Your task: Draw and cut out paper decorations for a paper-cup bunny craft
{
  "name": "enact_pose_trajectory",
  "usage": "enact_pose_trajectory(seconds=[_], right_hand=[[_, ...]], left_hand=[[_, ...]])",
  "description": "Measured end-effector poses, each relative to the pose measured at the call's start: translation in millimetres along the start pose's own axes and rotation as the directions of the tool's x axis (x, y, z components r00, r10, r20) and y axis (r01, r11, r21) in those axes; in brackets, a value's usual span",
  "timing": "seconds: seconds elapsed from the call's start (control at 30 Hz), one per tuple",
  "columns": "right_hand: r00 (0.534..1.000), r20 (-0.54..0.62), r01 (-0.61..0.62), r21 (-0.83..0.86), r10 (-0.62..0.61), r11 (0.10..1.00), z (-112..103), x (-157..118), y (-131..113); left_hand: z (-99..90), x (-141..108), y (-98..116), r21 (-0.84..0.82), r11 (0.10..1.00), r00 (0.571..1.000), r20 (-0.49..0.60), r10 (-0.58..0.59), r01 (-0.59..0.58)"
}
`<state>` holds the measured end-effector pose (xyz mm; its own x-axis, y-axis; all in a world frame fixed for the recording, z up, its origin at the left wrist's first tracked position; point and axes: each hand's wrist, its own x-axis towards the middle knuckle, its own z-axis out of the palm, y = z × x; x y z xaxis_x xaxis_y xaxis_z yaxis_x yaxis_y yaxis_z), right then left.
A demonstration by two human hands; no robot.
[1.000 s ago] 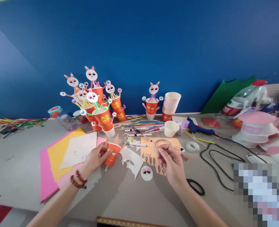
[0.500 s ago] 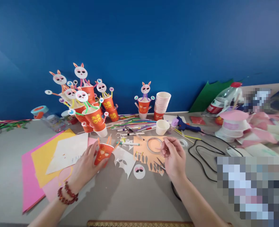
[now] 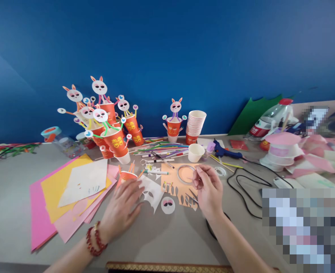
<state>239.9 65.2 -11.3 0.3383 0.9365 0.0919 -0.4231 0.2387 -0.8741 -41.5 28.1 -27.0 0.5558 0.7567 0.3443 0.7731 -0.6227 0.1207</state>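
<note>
Step in hand, by my judgement: handling the red paper cup (image 3: pixel 128 175), which has orange pipe cleaners (image 3: pixel 132 167) sticking up from it and sits partly hidden behind the left hand (image 3: pixel 123 206). Left fingers are spread, unclenched; contact with the cup cannot be told. Right hand (image 3: pixel 208 185) is raised near the grey ring (image 3: pixel 177 174), fingertips pinched; cannot tell whether they grasp anything thin. A next move at the cup likely calls for a light, low hold, clear of the pipe cleaners.

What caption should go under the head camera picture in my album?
Paper-cup bunnies stand before a blue wall, the left hand by a red cup.
</note>
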Motion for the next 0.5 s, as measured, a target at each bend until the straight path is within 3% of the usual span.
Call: enact_pose_trajectory(seconds=[0.1, 0.23, 0.5], right_hand=[[1.0, 0.006, 0.016, -0.002, -0.016, 1.0, -0.7, 0.3, 1.1], [0.999, 0.008, 0.038, -0.018, -0.038, 0.999, -1.5, 2.1, 1.1], [0.999, -0.013, 0.03, -0.046, -0.031, 0.999, -3.3, 2.2, 1.3]], left_hand=[[7.7, 3.6, 17.9, -0.043, 0.99, 0.981, 0.135, 0.137, -0.132], [15.5, 8.8, 27.8, -0.063, 0.982, 0.956, 0.223, 0.19, -0.181], [18.1, 9.2, 26.4, -0.035, 0.988, 0.976, 0.154, 0.151, -0.147]])
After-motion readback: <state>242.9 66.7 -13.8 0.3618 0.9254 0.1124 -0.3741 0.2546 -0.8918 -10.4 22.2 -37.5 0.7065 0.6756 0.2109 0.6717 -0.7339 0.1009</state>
